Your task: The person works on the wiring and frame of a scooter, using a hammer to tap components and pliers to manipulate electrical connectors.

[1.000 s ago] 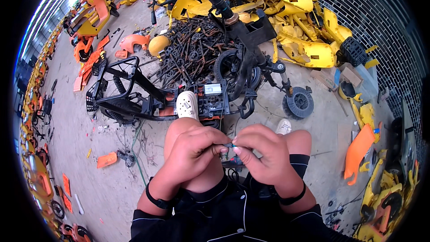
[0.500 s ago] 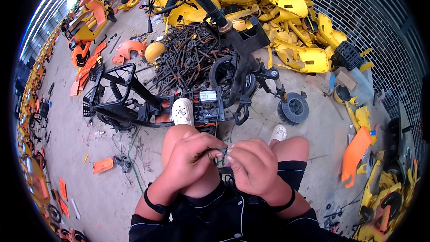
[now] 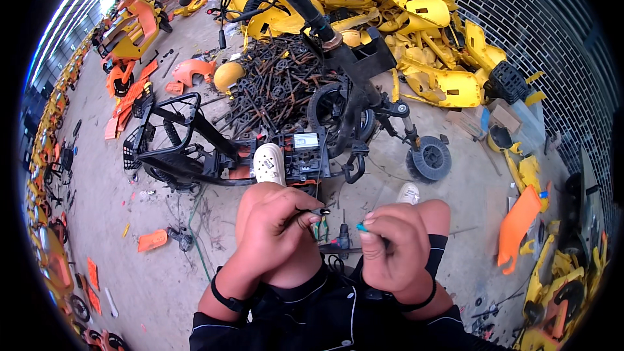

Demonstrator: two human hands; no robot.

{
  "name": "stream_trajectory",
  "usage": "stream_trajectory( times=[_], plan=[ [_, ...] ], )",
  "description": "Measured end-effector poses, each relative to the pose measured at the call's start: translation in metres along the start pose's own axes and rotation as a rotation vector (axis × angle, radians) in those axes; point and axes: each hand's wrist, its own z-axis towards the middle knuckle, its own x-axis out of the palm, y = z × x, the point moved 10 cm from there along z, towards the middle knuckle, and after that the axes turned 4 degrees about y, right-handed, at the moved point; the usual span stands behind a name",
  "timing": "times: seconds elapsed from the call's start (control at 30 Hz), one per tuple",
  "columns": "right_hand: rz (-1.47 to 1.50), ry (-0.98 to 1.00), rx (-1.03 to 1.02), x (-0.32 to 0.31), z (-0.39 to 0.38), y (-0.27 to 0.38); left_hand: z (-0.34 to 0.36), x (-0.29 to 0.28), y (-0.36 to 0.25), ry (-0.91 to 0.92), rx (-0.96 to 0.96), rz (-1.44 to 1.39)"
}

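Small teal piece [image 3: 361, 227] sits between the knees, pinched in the right hand [image 3: 398, 242], thumb and fingertips closed on it. Left hand [image 3: 276, 218], near but apart, has thumb and index almost together on a small dark piece [image 3: 325, 211]; black metal scooter frame [image 3: 218, 133] lies beyond both.

Yellow panels [image 3: 416, 62] heaped near brick wall [image 3: 552, 65] — dark metal parts [image 3: 273, 84] piled on floor [image 3: 221, 227].

- black shirt [image 3: 292, 333], white piping, pale round buttons [image 3: 351, 296] in front
- short black sleeves [image 3: 209, 329], white trim line
- black wristband [image 3: 226, 298] on left wrist, another on right
- black shorts [image 3: 436, 250], thin white stripe
- off-white shoes [image 3: 269, 168], left one with holes, dark decorations
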Motion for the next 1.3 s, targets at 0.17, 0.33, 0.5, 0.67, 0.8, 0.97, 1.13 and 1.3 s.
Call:
stream_trajectory(
  times=[0.17,0.33,0.5,0.67,0.8,0.97,1.13,1.3],
  plan=[
    [0.406,0.104,0.310,0.023,-0.008,-0.036,-0.004,-0.001,-0.002,0.020,0.017,-0.111],
    [0.667,0.159,0.461,0.049,-0.024,-0.052,-0.004,0.001,0.002,0.019,0.030,-0.125],
    [1.013,0.175,0.752,0.072,-0.042,-0.066,-0.005,-0.003,-0.001,0.004,0.089,-0.078],
    [1.170,0.157,0.869,0.083,-0.052,-0.074,-0.005,-0.002,-0.002,0.055,0.082,-0.062],
    [1.203,0.163,0.853,0.086,-0.052,-0.072,-0.006,-0.002,-0.002,0.056,0.092,-0.044],
    [1.216,0.137,0.853,0.088,-0.052,-0.072,-0.009,-0.005,0.005,-0.017,0.027,-0.104],
    [1.172,0.119,0.851,0.092,-0.056,-0.074,-0.010,-0.004,0.000,-0.008,0.058,-0.082],
    [1.028,0.100,0.756,0.085,-0.049,-0.065,-0.010,-0.004,-0.001,-0.022,0.069,-0.055]
  ],
)
